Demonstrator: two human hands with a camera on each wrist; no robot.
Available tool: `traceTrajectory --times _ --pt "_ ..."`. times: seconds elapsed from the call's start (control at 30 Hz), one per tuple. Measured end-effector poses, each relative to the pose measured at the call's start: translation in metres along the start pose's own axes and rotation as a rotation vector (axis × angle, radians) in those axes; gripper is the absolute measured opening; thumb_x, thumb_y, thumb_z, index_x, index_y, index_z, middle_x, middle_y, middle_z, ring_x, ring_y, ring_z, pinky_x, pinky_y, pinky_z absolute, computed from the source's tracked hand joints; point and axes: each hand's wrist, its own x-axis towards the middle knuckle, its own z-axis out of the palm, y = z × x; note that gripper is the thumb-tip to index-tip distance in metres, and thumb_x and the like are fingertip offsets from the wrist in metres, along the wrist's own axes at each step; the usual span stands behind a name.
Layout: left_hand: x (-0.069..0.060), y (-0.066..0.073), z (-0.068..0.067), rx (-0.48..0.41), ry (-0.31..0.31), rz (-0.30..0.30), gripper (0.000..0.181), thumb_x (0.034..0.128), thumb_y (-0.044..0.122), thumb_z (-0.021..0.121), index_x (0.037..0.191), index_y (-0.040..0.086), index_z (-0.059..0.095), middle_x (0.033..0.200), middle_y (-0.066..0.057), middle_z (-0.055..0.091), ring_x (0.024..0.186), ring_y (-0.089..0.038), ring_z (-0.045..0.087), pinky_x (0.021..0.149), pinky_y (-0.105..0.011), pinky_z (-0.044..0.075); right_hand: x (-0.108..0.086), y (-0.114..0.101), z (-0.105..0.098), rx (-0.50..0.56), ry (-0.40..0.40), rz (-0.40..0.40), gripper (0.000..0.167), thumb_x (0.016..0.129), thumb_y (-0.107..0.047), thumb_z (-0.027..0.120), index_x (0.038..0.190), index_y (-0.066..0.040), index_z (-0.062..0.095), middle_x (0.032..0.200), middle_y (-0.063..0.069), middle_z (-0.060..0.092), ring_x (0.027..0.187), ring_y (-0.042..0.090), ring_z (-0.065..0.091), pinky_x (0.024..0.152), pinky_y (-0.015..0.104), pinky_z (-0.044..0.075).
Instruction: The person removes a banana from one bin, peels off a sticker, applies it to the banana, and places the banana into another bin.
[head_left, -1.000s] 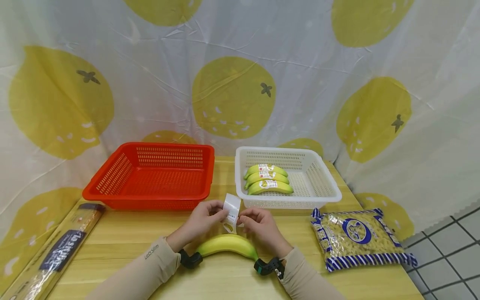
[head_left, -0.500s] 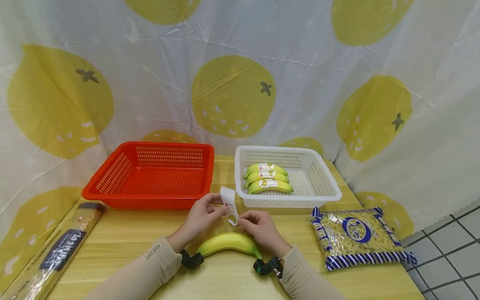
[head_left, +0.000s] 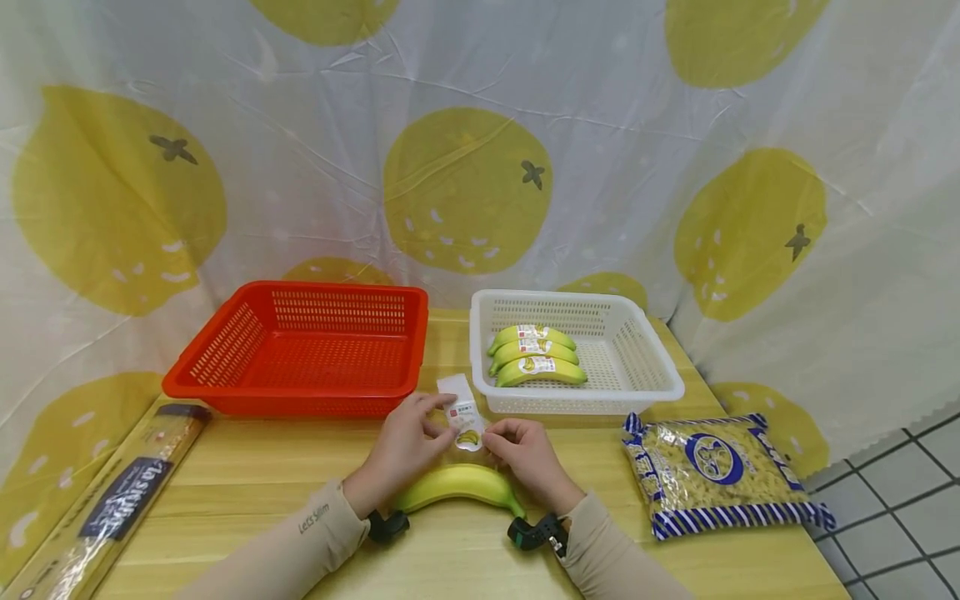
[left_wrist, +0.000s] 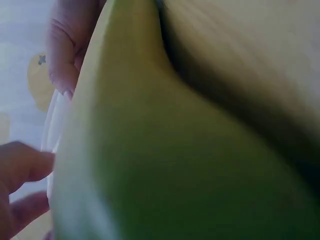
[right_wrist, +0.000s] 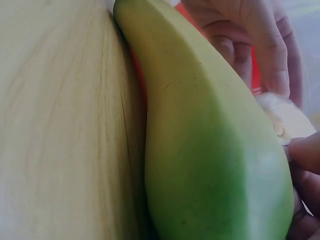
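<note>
A white strip with a banana-printed sticker (head_left: 463,417) stands tilted behind a yellow banana (head_left: 457,481) on the wooden table. Its left edge lies between the thumb and fingers of my left hand (head_left: 408,437). At the lower right corner, my right hand (head_left: 528,457) pinches the sticker end with thumb and forefinger. The banana lies lengthwise below both hands, its green tip pointing right. In the left wrist view the banana (left_wrist: 140,130) covers most of the fingers. Part of the strip (right_wrist: 295,117) shows between both hands' fingertips in the right wrist view.
A red basket (head_left: 337,406) stands back left. The white basket (head_left: 577,404) at back right holds three labelled bananas (head_left: 536,358). A pasta bag (head_left: 712,475) lies to the right, and a long pasta pack (head_left: 120,500) at left. A lemon-print curtain (head_left: 465,192) hangs behind.
The strip has turned so its printed face shows more fully towards me, and its top has dipped slightly. My left fingers have shifted along its left edge. The right hand has barely moved.
</note>
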Motion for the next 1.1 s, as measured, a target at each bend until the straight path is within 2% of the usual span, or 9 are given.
traceTrajectory --times 0.1,0.2,0.27,0.37,0.47,0.53,0.7,0.87,1.1 --pt "-0.0035 0.002 -0.002 0.153 -0.037 0.028 0.046 0.0861 0.019 0.083 0.131 0.017 0.072 0.101 -0.007 0.061 0.063 -0.001 0.058 0.059 -0.022 0.049 0.0005 0.0009 0.0005 0.019 -0.005 -0.006 0.021 0.098 -0.011 0.071 0.098 0.01 0.07 0.086 0.023 0.073 0.065 0.008 0.059 0.058 0.02 0.049" --pt "-0.0049 0.0018 -0.0018 0.249 -0.046 0.058 0.054 0.086 0.021 0.083 0.138 0.015 0.067 0.096 -0.004 0.059 0.06 -0.001 0.048 0.055 -0.021 0.043 0.0001 0.0 0.0009 0.026 -0.008 -0.006 0.023 0.097 -0.012 0.071 0.098 0.011 0.07 0.084 0.018 0.073 0.065 0.008 0.059 0.06 0.02 0.049" --pt "-0.0048 0.0014 -0.001 0.268 -0.033 0.1 0.06 0.086 0.018 0.083 0.142 0.012 0.063 0.098 -0.003 0.06 0.06 -0.001 0.047 0.054 -0.02 0.042 -0.0002 -0.0004 0.0013 0.028 -0.006 0.001 0.023 0.097 -0.012 0.072 0.098 0.01 0.07 0.082 0.014 0.073 0.065 0.007 0.058 0.06 0.02 0.049" --pt "-0.0048 0.0022 0.0003 0.255 -0.042 0.198 0.057 0.0862 0.017 0.084 0.14 0.011 0.065 0.104 -0.001 0.063 0.065 -0.002 0.053 0.055 -0.019 0.043 -0.0008 -0.0015 0.0016 0.028 -0.004 0.007 0.023 0.097 -0.013 0.072 0.099 0.009 0.07 0.082 0.008 0.073 0.066 0.008 0.06 0.06 0.02 0.049" --pt "-0.0057 0.0042 0.0002 0.224 -0.094 0.284 0.045 0.0877 0.02 0.084 0.131 0.016 0.072 0.108 0.001 0.07 0.071 -0.005 0.061 0.057 -0.018 0.045 -0.0013 -0.0028 0.0022 0.062 -0.033 0.004 0.023 0.098 -0.013 0.071 0.101 0.01 0.07 0.084 0.005 0.073 0.073 0.009 0.064 0.065 0.021 0.054" --pt "-0.0061 0.0046 0.0003 0.209 -0.128 0.314 0.037 0.0883 0.024 0.083 0.124 0.018 0.076 0.108 0.002 0.074 0.073 -0.005 0.064 0.058 -0.018 0.046 -0.0023 -0.0045 0.0031 0.092 -0.064 -0.001 0.025 0.098 -0.013 0.071 0.103 0.011 0.069 0.087 0.002 0.074 0.079 0.01 0.068 0.072 0.022 0.057" --pt "-0.0055 0.0024 0.0007 0.172 -0.141 0.3 0.024 0.09 0.027 0.082 0.113 0.021 0.081 0.101 0.004 0.078 0.072 0.001 0.062 0.061 -0.018 0.048 -0.0046 -0.0075 0.0059 0.143 -0.116 -0.022 0.026 0.1 -0.011 0.068 0.107 0.013 0.066 0.095 0.001 0.073 0.09 0.011 0.072 0.08 0.025 0.059" --pt "-0.0051 0.0013 -0.001 0.098 -0.153 0.248 0.021 0.0902 0.026 0.082 0.11 0.019 0.081 0.1 0.005 0.078 0.073 0.001 0.062 0.064 -0.02 0.05 -0.0053 -0.0066 0.0055 0.113 -0.129 -0.08 0.026 0.101 -0.012 0.067 0.108 0.013 0.067 0.094 0.0 0.073 0.089 0.012 0.07 0.077 0.025 0.059" --pt "-0.0037 0.0022 -0.0011 0.07 -0.159 0.23 0.008 0.0926 0.024 0.079 0.101 0.022 0.081 0.09 0.013 0.075 0.074 0.002 0.061 0.066 -0.021 0.051 -0.0051 -0.0053 0.0047 0.114 -0.137 -0.098 0.027 0.101 -0.012 0.067 0.107 0.014 0.066 0.094 0.002 0.073 0.089 0.015 0.07 0.08 0.029 0.06"
